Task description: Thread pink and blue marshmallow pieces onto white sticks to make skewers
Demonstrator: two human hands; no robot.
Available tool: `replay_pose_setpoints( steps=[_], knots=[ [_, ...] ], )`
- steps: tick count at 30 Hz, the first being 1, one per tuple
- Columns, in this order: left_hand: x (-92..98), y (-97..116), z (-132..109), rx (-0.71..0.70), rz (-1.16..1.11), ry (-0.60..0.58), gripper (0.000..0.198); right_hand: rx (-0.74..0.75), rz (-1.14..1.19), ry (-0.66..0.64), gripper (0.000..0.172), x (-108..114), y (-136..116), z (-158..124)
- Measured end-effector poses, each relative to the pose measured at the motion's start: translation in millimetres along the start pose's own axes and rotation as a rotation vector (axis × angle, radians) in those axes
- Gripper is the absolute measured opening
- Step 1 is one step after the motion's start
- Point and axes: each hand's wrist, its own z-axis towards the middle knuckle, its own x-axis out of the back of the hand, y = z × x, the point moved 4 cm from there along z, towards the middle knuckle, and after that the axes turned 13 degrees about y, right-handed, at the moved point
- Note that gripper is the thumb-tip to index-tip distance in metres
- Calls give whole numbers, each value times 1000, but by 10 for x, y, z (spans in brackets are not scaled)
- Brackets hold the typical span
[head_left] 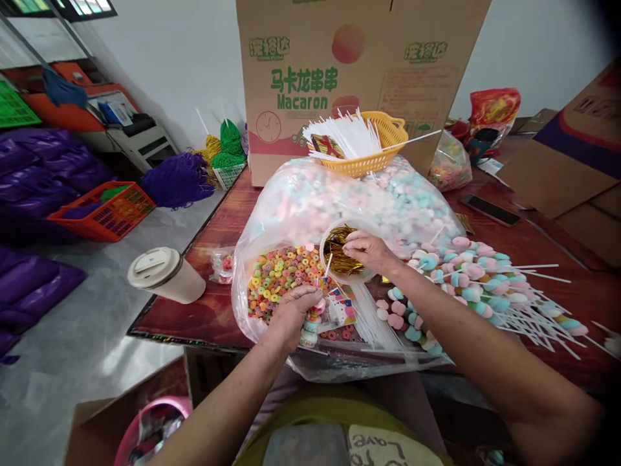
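Note:
My left hand (295, 309) grips a candy skewer (315, 317) wrapped in a clear sleeve, its white stick pointing up. My right hand (365, 249) reaches into a round clear tub of gold twist ties (340, 257) and pinches at them. Both hands hover over a big clear bag of colourful ring candies (276, 275). Just to the right lies a pile of finished pastel marshmallow skewers (478, 281).
A large bag of pastel marshmallows (388, 200) carries a yellow basket of white sticks (361, 145). Behind stands a Macaron cardboard box (339, 71). A lidded paper cup (165, 275) lies at the table's left edge. A phone (491, 210) rests at the right.

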Motion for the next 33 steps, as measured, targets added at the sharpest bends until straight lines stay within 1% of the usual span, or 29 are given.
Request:
replay_pose_setpoints(
  steps=[2,4,7,9,10,11,13,15,16,19,20,22,23,24,25,27,28,29,30,33],
  knots=[
    [-9,12,-2,10,-71,13,27,-68,54,69,26,91,-63,-26],
    [-20,38,-23,10,-116,15,29,-119,101,83,31,130,-197,-146],
    [-72,86,-68,-13,-156,-49,29,-239,234,-1,29,77,-431,-454],
    [-105,105,-82,-29,-169,-66,29,-368,408,-52,27,7,-548,-663],
    [-118,104,-84,-23,-177,-64,29,-425,490,-46,26,-23,-589,-743],
    [-133,92,-87,-4,-182,-64,29,-465,549,-4,25,-39,-614,-803],
    [-175,39,-107,81,-170,-97,29,-487,580,176,24,-38,-627,-868],
    [-226,-40,-155,190,-118,-159,28,-466,559,356,23,-41,-623,-903],
    [-247,-78,-184,231,-89,-182,27,-449,548,409,23,-57,-622,-917],
    [-289,-140,-258,271,-84,-212,22,-422,516,449,25,-111,-607,-960],
    [-290,-142,-274,268,-102,-209,21,-425,502,466,26,-96,-591,-980],
    [-269,-135,-294,267,-116,-189,19,-428,459,553,26,19,-549,-1033],
    [-253,-127,-302,269,-108,-177,19,-382,411,596,25,107,-549,-1059],
    [-236,-118,-309,267,-95,-168,19,-284,353,600,24,189,-576,-1077],
    [-224,-108,-318,263,-77,-165,19,-146,292,558,23,247,-631,-1091],
    [-222,-91,-343,245,-57,-176,19,157,197,381,23,258,-774,-1134],
    [-232,-86,-360,236,-51,-190,20,262,185,289,24,221,-830,-1163],
    [-246,-83,-378,225,-47,-205,21,307,201,226,24,176,-859,-1189],
    [-260,-82,-396,216,-40,-221,22,310,224,201,24,134,-868,-1206],
    [-278,-90,-430,205,-12,-243,24,266,256,203,20,61,-846,-1242]
  ],
)
